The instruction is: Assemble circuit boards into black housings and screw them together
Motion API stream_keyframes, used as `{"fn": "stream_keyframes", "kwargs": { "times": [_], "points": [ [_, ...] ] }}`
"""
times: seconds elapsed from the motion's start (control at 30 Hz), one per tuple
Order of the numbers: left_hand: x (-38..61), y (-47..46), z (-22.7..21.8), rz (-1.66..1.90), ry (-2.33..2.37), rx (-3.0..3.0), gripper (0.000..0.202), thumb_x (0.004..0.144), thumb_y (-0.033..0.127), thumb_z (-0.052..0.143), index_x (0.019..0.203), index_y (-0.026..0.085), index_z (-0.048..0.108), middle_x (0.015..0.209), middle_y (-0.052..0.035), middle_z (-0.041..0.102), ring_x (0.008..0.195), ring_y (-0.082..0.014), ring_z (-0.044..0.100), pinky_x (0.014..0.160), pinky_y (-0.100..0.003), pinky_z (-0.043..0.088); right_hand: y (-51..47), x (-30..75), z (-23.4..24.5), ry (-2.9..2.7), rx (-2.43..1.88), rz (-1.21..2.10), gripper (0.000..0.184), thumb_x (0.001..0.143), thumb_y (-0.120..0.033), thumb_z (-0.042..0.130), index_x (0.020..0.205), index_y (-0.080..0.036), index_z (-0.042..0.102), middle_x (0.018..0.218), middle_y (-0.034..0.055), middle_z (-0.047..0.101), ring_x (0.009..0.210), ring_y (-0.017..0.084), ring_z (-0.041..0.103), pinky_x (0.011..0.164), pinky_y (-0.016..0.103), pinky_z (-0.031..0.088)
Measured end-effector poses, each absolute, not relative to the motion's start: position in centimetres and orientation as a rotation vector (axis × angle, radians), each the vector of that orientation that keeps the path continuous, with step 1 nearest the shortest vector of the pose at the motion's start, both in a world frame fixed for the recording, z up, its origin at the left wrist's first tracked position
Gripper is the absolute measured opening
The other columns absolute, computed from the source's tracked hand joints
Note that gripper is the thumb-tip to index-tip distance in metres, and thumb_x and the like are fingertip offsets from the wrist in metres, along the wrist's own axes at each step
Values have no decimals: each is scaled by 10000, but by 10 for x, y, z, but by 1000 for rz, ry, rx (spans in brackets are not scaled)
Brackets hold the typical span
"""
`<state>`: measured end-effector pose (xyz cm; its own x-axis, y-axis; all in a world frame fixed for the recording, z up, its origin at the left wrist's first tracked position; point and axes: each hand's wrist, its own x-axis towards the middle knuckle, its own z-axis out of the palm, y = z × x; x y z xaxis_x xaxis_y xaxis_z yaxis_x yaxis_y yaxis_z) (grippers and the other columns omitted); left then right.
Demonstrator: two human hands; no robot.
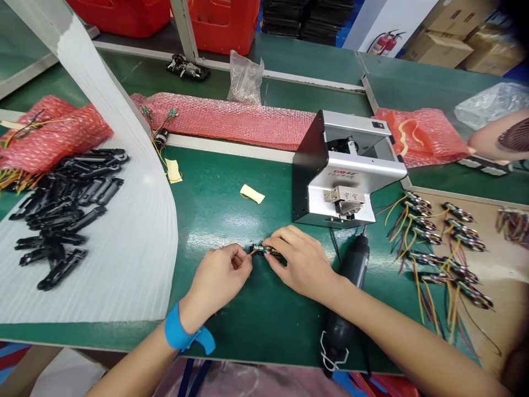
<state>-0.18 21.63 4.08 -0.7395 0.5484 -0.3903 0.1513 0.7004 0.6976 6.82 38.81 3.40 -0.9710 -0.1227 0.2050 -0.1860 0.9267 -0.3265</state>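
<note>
- The left hand (217, 281) and the right hand (300, 264) are brought close together, and a small green circuit board (266, 251) is pinched between their fingertips from either side.
- The board is held just above the green bench mat (256, 325), directly in front of the person, and a thin yellow wire (244, 260) is gripped near the left fingers.
- A bright blue wrist strap (177, 329) is worn on the left wrist.
- Just beyond the right hand, a black handheld electric screwdriver (353, 281) is laid on the mat.
- Farther ahead of the hands, a silver-and-black metal bench machine (347, 171) is placed, and a small strip of pale yellow tape (252, 193) is stuck down to the left of it.
- Left of the left hand, black moulded plastic parts (66, 215) are piled on a white corrugated plastic sheet (136, 275).
- Right of the right hand, wired circuit boards with coloured leads (438, 248) are set out on a brown cardboard sheet (502, 264).
- Well ahead of the hands, a long pink bubble-wrap bag (223, 121) is laid across the bench.
- At the far right, a co-worker's forearm (500, 138) is seen, well apart from both hands.
</note>
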Motion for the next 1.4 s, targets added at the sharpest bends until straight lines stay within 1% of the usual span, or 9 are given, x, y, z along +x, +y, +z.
{"fn": "stream_keyframes", "kwargs": {
  "times": [0.23, 0.5, 0.77, 1.13, 1.4],
  "points": [
    [0, 220, 40, 777, 2369, 515, 214, 825, 310, 450, 658, 210, 539, 634, 6, 636, 605, -185, 579, 556, -275, 372, 390, 65, 32, -2908, 266, 545, 99, 853, -212, 544, 906, -179, 621, 861, 40, 629, 801, 177, 537, 704, 305, 437],
    [1, 222, 38, 726, 2359, 519, 194, 815, 284, 451, 655, 219, 542, 627, 27, 640, 598, -178, 575, 543, -270, 354, 392, 65, 31, -2918, 287, 537, 106, 859, -230, 544, 901, -183, 629, 855, 31, 631, 791, 168, 537, 703, 293, 419],
    [3, 224, 42, 645, 2374, 539, 200, 816, 269, 447, 651, 217, 548, 648, 15, 648, 608, -185, 578, 545, -274, 340, 392, 65, 31, -2945, 303, 560, 121, 876, -239, 526, 913, -186, 628, 885, 36, 635, 820, 172, 556, 728, 289, 408],
    [6, 225, 43, 577, 2385, 574, 197, 832, 265, 445, 677, 218, 557, 659, 14, 653, 614, -183, 587, 542, -267, 328, 392, 65, 30, -2976, 331, 520, 128, 886, -241, 512, 937, -197, 621, 905, 19, 628, 805, 154, 559, 699, 280, 393],
    [6, 225, 44, 531, 2388, 615, 189, 843, 256, 442, 713, 222, 575, 683, 6, 659, 617, -185, 588, 541, -267, 322, 392, 68, 32, -3018, 350, 449, 146, 890, -268, 534, 977, -197, 627, 933, 8, 633, 800, 139, 589, 607, 265, 359]
  ]
}}
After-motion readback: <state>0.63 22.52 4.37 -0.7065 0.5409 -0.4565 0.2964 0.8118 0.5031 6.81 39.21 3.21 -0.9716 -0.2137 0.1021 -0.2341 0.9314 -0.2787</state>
